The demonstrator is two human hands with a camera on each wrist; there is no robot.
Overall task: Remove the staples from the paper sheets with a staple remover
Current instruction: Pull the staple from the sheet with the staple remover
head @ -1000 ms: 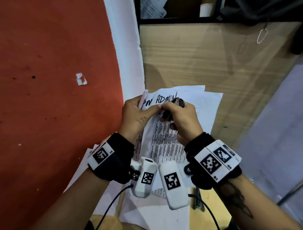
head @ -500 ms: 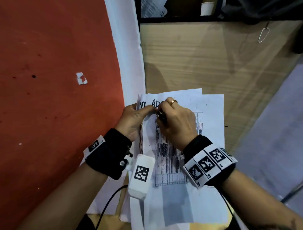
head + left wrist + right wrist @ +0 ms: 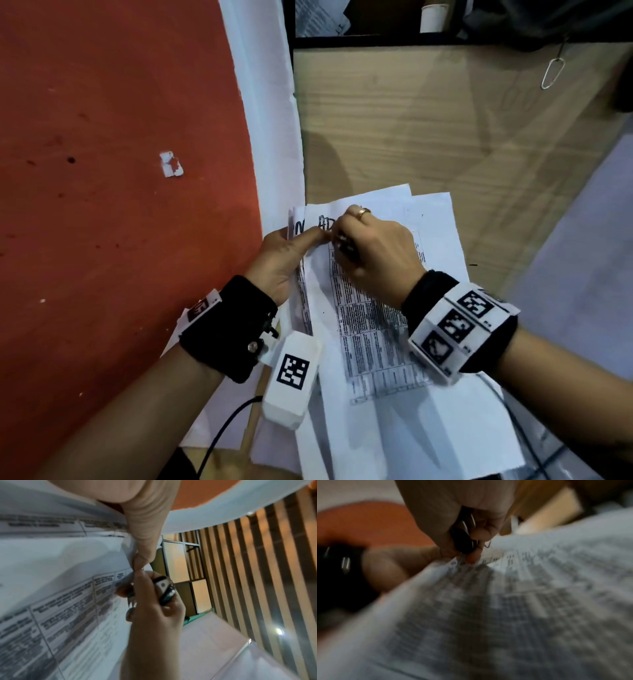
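Note:
A stack of printed paper sheets [image 3: 373, 318] lies on the wooden desk [image 3: 428, 130], with handwriting across the top. My left hand [image 3: 294, 246] pinches the top left corner of the sheets [image 3: 56, 588] between thumb and fingers. My right hand [image 3: 370, 246] is curled round a black and chrome staple remover [image 3: 347, 246], whose tip sits at that same corner beside my left thumb. In the left wrist view the staple remover [image 3: 164, 589] shows inside my right fist. The right wrist view is blurred and shows the remover [image 3: 464, 539] low over the paper [image 3: 522, 601]. The staple itself is hidden.
A red surface [image 3: 120, 171] with a small torn paper scrap [image 3: 171, 164] fills the left. A white strip [image 3: 270, 120] runs between it and the desk. More loose sheets [image 3: 442, 219] lie under the stack. A paper clip [image 3: 551, 73] hangs at the far right. A shelf with a cup [image 3: 433, 17] stands behind.
The sheets went from lifted and tilted to lying flat on the desk. Both hands lowered with them, and my right hand turned palm down over the remover at the corner.

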